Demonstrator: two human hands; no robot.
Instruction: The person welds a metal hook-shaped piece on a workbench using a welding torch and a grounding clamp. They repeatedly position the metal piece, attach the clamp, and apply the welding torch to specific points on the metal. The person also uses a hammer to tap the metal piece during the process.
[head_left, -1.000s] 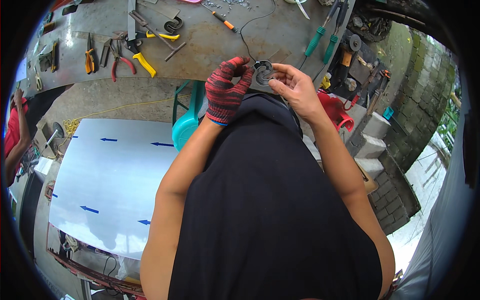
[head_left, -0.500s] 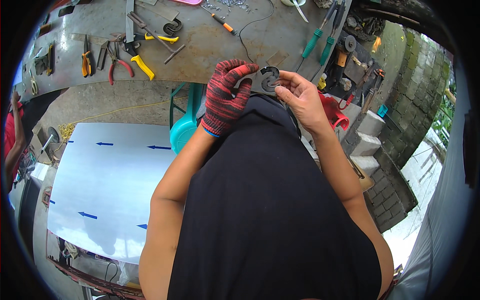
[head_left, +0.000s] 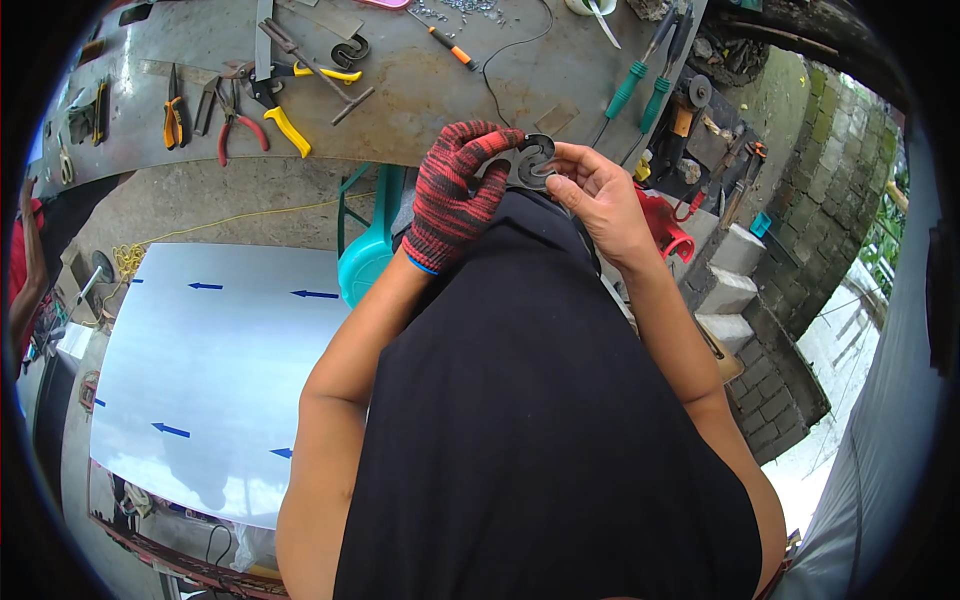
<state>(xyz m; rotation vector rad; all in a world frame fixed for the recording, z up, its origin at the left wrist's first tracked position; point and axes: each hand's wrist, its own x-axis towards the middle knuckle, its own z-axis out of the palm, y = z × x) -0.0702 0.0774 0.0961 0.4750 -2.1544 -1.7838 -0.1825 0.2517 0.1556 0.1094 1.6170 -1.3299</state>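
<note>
A small, dark, curved sheet-metal piece [head_left: 537, 160] with a raised rim is held up near the table's front edge, just above my lap. My left hand [head_left: 462, 185], in a red and black knitted glove, has its curled fingertips on the piece's upper left edge. Bare, my right hand [head_left: 598, 200] pinches the right side between thumb and fingers. Some of the rim is hidden behind the right fingertips. On the table farther back lies a similar curved dark metal piece [head_left: 350, 50].
The metal table [head_left: 400, 130] carries yellow-handled snips [head_left: 288, 130], orange pliers [head_left: 174, 115], red pliers [head_left: 240, 130], a T-handled bar [head_left: 350, 107], a screwdriver [head_left: 452, 48] and green-handled soldering irons [head_left: 640, 88]. A turquoise stool [head_left: 365, 265] and white sheet [head_left: 220, 350] stand left. Another person's arm [head_left: 28, 260] shows far left.
The curved metal piece has tilted slightly in my fingers, showing more of its upper rim. Both hands have shifted only a little, and the whole view has moved slightly.
</note>
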